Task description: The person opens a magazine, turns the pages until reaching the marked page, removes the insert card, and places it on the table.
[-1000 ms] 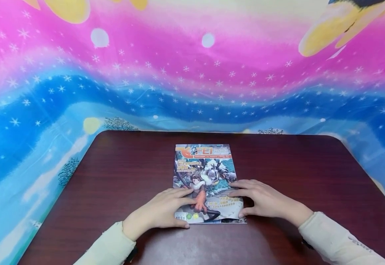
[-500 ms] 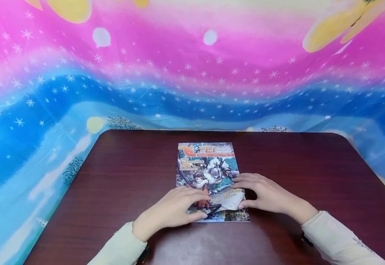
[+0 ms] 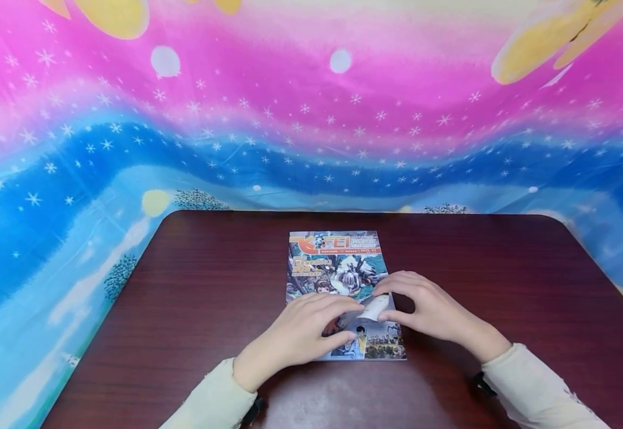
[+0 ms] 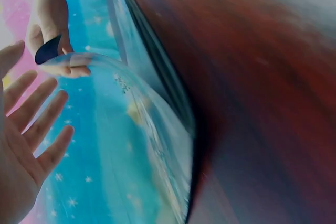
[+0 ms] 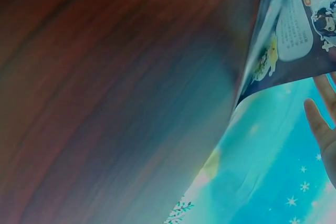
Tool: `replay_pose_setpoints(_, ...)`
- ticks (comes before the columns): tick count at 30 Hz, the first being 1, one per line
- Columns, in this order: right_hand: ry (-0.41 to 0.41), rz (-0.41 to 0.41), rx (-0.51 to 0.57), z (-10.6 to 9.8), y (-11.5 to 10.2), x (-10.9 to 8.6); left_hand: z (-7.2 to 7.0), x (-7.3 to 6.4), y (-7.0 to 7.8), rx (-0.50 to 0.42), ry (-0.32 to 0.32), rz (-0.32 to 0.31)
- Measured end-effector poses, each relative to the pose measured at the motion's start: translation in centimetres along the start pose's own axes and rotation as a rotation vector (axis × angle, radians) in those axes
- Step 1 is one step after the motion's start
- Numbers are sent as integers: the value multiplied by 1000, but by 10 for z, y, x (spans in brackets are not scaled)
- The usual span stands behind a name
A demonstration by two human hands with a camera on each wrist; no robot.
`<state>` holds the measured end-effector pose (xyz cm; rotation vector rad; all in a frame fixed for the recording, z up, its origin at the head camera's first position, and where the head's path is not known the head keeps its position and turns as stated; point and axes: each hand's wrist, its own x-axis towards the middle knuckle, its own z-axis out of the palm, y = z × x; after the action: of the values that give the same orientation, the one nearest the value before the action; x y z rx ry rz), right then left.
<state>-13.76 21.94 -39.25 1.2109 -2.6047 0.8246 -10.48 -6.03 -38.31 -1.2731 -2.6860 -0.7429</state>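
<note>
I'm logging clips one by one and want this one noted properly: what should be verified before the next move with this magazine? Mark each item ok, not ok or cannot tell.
1. Magazine resting on the table: ok.
2. Raised corner of the cover held by the right grip: ok, pinched there; firmness cannot be seen.
3. Left grip free: ok, spread open in the left wrist view.
4. Cover fully turned: not ok, only its near right part is curled up, exposing the illustrated page.
5. Only the cover lifted, no extra sheets: cannot tell.
</note>
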Motion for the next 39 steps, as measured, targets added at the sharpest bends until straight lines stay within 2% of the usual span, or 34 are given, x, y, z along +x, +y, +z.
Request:
replay_pose_setpoints(4,36,-27,11,-1,-2,4,0,11,5,25,32,22)
replay_pose_setpoints(9,48,-20,24,-4,-6,8,2,19,9,33,84,48)
replay_pose_setpoints(17,74,-14,17,-7,-13,11,1,20,10,55,237,134)
replay_pose_setpoints(23,103,-14,52,-11,-20,11,-1,14,7,93,265,160)
replay_pose_setpoints(26,133,-11,70,-15,-23,11,-6,9,5,109,285,134)
replay_pose_setpoints(32,177,-17,55,-21,-23,7,-17,-3,-4,109,368,77)
replay_pose_setpoints(36,158,-17,20,-20,-20,1,-27,-14,-11,117,423,36)
replay_pose_setpoints(39,129,-12,-5,-18,-18,-3,-34,-25,-16,125,450,-19)
